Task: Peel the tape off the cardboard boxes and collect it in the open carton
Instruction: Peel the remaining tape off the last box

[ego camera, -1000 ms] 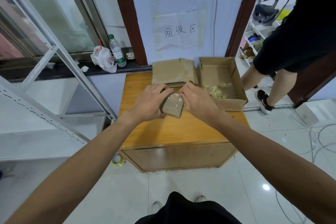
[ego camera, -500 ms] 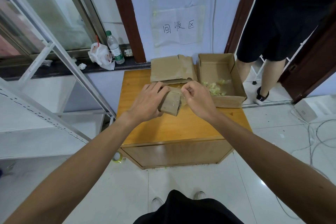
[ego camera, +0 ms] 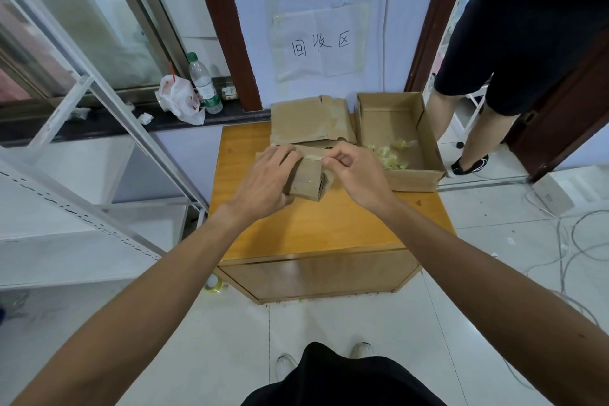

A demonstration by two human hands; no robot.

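Observation:
A small brown cardboard box (ego camera: 308,181) sits tilted on the wooden cabinet top (ego camera: 329,224). My left hand (ego camera: 267,181) grips its left side and top. My right hand (ego camera: 352,168) pinches a strip of clear tape (ego camera: 316,157) at the box's top edge between thumb and forefinger. Behind the box lies a flattened cardboard box (ego camera: 309,122). The open carton (ego camera: 428,142) stands at the back right of the cabinet, with several crumpled pieces of yellowish tape (ego camera: 392,153) lying inside it.
Another person's legs (ego camera: 474,128) stand in the doorway just right of the carton. A water bottle (ego camera: 202,84) and a plastic bag (ego camera: 178,99) sit on the dark sill at left. A tape roll (ego camera: 212,283) lies on the floor by the cabinet. Cables (ego camera: 566,241) run at right.
My right hand moved from resting on the box to pinching the tape at its top edge and drawing it right. The other person stepped closer into the doorway.

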